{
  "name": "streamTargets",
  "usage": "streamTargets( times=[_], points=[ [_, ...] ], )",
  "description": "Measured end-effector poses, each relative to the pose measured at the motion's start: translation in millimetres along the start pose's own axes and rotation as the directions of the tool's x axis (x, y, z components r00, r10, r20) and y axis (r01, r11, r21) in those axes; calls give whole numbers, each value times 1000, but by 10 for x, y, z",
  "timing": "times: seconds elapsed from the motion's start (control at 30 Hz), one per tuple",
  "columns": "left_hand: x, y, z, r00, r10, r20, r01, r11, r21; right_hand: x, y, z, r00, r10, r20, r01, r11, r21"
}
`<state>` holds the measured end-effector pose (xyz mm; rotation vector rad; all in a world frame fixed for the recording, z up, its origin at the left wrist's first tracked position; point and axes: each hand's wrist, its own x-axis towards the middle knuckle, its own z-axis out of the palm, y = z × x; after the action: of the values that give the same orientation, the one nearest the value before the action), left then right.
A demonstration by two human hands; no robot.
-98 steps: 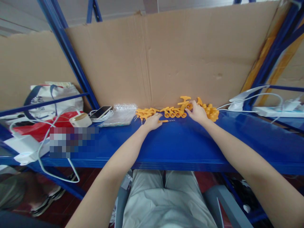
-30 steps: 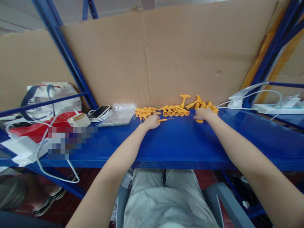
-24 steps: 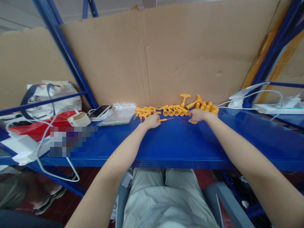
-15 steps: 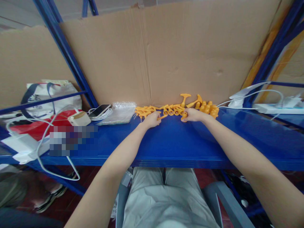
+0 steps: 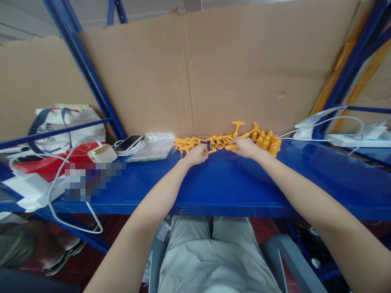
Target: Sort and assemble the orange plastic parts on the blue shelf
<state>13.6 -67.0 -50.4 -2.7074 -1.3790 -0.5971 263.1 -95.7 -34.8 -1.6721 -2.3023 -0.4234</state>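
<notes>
My left hand (image 5: 197, 155) is closed on a yellow ridged rod (image 5: 211, 152), whose end sticks out to the right. Closed too, my right hand (image 5: 245, 147) grips a yellow cylindrical piece (image 5: 230, 147) that lies sideways and points left. A small gap parts the two pieces, just above the blue tabletop (image 5: 220, 183). Behind the left hand is a pile of yellow pieces (image 5: 185, 142) with thin silvery coils or chains at its left edge. Yellow cup-ended pieces (image 5: 213, 145) rest between the hands. Yellow cylinders (image 5: 269, 142) stand grouped right of my right hand.
Two yellow T-shaped pieces (image 5: 237, 127) lean near the cardboard wall (image 5: 229, 69). Left of the pile are clear plastic bags (image 5: 152, 146), a phone (image 5: 130, 143) and a white cable. A power strip (image 5: 345, 140) lies far right. Blue posts flank the table.
My right hand has moved left toward my left hand, and its yellow cylindrical piece has turned from pointing down to pointing left. My left hand has stayed almost still.
</notes>
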Motion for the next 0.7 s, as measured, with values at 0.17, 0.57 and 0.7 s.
streamTargets(
  times=[0.17,0.57,0.7],
  points=[
    [10,-32,26,1000,20,-8,-20,1000,-7,32,65,68,1000,8,-19,-7,999,45],
    [8,16,21,986,131,-107,-134,991,-29,16,-36,70,957,-261,-126,280,945,167],
    [11,21,18,981,131,-145,-137,990,-31,35,-19,126,944,-266,-194,307,924,226]
  ],
)
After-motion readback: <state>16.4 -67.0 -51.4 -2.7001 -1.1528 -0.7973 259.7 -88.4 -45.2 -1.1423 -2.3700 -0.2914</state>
